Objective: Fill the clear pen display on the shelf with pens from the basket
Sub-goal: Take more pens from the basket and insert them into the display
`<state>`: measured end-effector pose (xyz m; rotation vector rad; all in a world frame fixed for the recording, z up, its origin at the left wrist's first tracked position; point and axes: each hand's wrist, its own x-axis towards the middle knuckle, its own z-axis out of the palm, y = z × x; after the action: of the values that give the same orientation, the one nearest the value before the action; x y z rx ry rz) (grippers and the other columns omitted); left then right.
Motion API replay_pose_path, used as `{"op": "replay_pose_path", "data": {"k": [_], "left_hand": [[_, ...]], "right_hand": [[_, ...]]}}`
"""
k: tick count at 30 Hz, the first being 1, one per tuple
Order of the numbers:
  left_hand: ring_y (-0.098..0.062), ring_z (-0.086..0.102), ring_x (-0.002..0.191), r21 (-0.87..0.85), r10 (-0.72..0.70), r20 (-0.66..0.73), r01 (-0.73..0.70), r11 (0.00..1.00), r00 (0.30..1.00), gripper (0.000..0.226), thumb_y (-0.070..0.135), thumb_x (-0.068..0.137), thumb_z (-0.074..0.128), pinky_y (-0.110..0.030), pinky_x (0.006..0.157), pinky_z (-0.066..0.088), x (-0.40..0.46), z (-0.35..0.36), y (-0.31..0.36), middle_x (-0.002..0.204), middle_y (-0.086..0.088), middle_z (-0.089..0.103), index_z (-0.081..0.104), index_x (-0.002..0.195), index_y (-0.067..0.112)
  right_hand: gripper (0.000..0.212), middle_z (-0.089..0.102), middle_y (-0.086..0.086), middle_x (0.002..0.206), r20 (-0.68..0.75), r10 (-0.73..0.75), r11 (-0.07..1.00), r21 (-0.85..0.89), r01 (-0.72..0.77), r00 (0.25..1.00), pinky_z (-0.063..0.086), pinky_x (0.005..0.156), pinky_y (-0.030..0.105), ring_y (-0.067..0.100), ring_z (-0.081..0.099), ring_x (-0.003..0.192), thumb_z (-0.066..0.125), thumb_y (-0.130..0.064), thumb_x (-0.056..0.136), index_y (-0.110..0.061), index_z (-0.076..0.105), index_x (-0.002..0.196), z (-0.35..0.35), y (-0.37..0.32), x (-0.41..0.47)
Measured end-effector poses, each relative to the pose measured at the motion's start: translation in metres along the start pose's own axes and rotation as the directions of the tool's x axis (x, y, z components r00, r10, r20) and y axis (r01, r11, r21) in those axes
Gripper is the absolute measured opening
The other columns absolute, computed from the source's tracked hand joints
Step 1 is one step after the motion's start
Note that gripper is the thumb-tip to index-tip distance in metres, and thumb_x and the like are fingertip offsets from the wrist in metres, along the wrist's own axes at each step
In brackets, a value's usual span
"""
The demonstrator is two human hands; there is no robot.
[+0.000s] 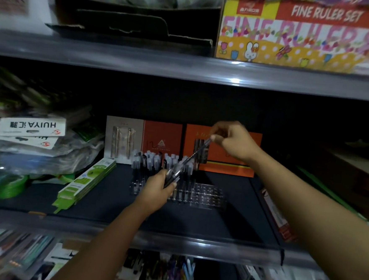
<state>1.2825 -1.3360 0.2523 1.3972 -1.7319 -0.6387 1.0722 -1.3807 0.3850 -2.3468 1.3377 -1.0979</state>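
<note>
A dim shop shelving unit fills the view. Its grey metal upper shelf (184, 67) catches a small glint of light along the front edge and carries a torn dark cardboard box (133, 20) beside a bright yellow-and-red carton printed "FINE RULER SET" (304, 34). Below, the dark blue middle shelf board (114, 198) recedes into a black back wall. Orange pen gift boxes (228, 156) stand at the rear edge; green packets (86, 183) lie toward its left edge.

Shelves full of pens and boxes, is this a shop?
Probably a stationery shop: a boxed ruler set up top, packaged pen sets at the back, and a clear pen display being filled.
</note>
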Motion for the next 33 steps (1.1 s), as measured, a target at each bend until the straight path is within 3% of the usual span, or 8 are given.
{"op": "replay_pose_path", "data": {"k": [6, 8, 10, 12, 15, 25, 29, 33], "left_hand": [[-0.013, 0.056, 0.066, 0.046, -0.002, -0.015, 0.003, 0.999, 1.0, 0.009, 0.017, 0.096, 0.051, -0.026, 0.061, 0.046, 0.0, -0.003, -0.001, 0.08, -0.006, 0.062, 0.051, 0.104, 0.013], [-0.016, 0.058, 0.069, 0.038, 0.0, -0.015, 0.001, 0.999, 1.0, 0.009, 0.017, 0.096, 0.051, -0.03, 0.064, 0.049, 0.0, -0.002, 0.0, 0.082, -0.008, 0.063, 0.051, 0.103, 0.013], [-0.015, 0.059, 0.068, 0.017, 0.008, -0.01, -0.008, 1.0, 1.0, 0.008, 0.017, 0.096, 0.051, -0.028, 0.062, 0.049, 0.0, 0.0, 0.001, 0.081, -0.006, 0.063, 0.051, 0.103, 0.014], [-0.01, 0.055, 0.063, -0.001, 0.021, 0.003, -0.021, 1.0, 1.0, 0.007, 0.017, 0.096, 0.05, -0.022, 0.058, 0.044, 0.001, 0.002, 0.003, 0.078, -0.003, 0.061, 0.05, 0.103, 0.015], [-0.012, 0.054, 0.062, -0.023, 0.04, 0.011, -0.039, 0.999, 0.999, 0.011, 0.017, 0.096, 0.05, -0.027, 0.06, 0.046, 0.005, 0.004, 0.004, 0.077, -0.005, 0.06, 0.052, 0.105, 0.011], [-0.014, 0.058, 0.067, -0.082, 0.032, 0.007, -0.031, 0.996, 0.999, 0.013, 0.017, 0.095, 0.051, -0.03, 0.061, 0.048, 0.009, 0.005, 0.004, 0.074, -0.003, 0.061, 0.053, 0.106, 0.011], [-0.018, 0.061, 0.071, -0.1, 0.02, 0.012, -0.018, 0.995, 1.0, 0.01, 0.018, 0.095, 0.052, -0.036, 0.064, 0.05, 0.01, 0.006, 0.002, 0.075, -0.004, 0.062, 0.053, 0.104, 0.012], [-0.006, 0.055, 0.059, -0.095, 0.024, 0.014, -0.023, 0.995, 1.0, 0.004, 0.018, 0.095, 0.052, -0.028, 0.061, 0.045, 0.013, 0.01, 0.002, 0.074, -0.001, 0.061, 0.053, 0.098, 0.016]], "right_hand": [[0.013, 0.07, 0.0, 0.074, -0.025, 0.02, 0.988, -0.156, -0.023, 0.999, 0.039, 0.054, 0.003, -0.005, 0.056, 0.063, 0.057, 0.001, 0.086, -0.006, 0.067, 0.084, -0.009, 0.006, -0.002], [0.015, 0.069, 0.002, 0.075, 0.008, 0.016, 0.98, -0.196, -0.014, 1.0, 0.046, 0.06, 0.009, -0.001, 0.06, 0.067, 0.055, 0.005, 0.085, -0.005, 0.067, 0.084, -0.004, 0.008, -0.005], [0.019, 0.07, 0.007, 0.079, 0.057, 0.003, 0.972, -0.234, 0.011, 0.998, 0.053, 0.069, 0.027, 0.015, 0.066, 0.076, 0.054, 0.01, 0.081, -0.004, 0.066, 0.084, 0.005, 0.01, -0.007], [0.024, 0.069, 0.008, 0.08, 0.104, -0.007, 0.96, -0.277, 0.036, 0.995, 0.054, 0.068, 0.035, 0.021, 0.066, 0.078, 0.052, 0.012, 0.077, -0.006, 0.066, 0.084, 0.014, 0.013, -0.008], [0.026, 0.067, 0.008, 0.08, 0.145, -0.037, 0.948, -0.309, 0.08, 0.989, 0.055, 0.066, 0.042, 0.023, 0.064, 0.076, 0.052, 0.012, 0.074, -0.007, 0.066, 0.085, 0.025, 0.014, -0.006], [0.027, 0.064, 0.006, 0.075, 0.218, -0.061, 0.942, -0.311, 0.129, 0.974, 0.052, 0.06, 0.033, 0.017, 0.061, 0.069, 0.051, 0.012, 0.074, -0.006, 0.067, 0.084, 0.037, 0.009, 0.005], [0.025, 0.065, 0.005, 0.075, 0.242, -0.024, 0.943, -0.317, 0.103, 0.97, 0.044, 0.055, 0.02, 0.011, 0.058, 0.066, 0.051, 0.012, 0.075, -0.006, 0.067, 0.084, 0.033, 0.009, 0.005], [0.021, 0.066, 0.005, 0.078, 0.253, -0.03, 0.942, -0.315, 0.112, 0.967, 0.051, 0.06, 0.027, 0.017, 0.062, 0.073, 0.055, 0.009, 0.078, -0.007, 0.067, 0.084, 0.034, 0.013, 0.003]]}}
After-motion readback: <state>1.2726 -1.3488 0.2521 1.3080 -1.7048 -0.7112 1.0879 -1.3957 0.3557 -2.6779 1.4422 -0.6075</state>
